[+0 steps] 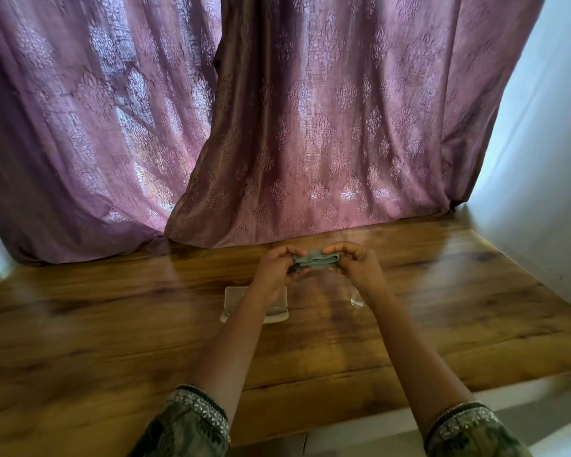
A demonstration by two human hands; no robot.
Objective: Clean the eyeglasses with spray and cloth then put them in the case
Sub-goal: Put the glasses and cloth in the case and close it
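A folded grey-green cloth is held between both hands above the far part of the wooden table. My left hand pinches its left end and my right hand pinches its right end. A pale, open eyeglass case lies on the table under my left forearm, which covers its middle. A small clear object, possibly the spray bottle, shows beside my right wrist. I cannot make out the eyeglasses; something glinting lies inside the case.
The wooden table runs to purple patterned curtains at the back, whose hems rest on it. A white wall bounds the right side. The table's near edge lies at lower right.
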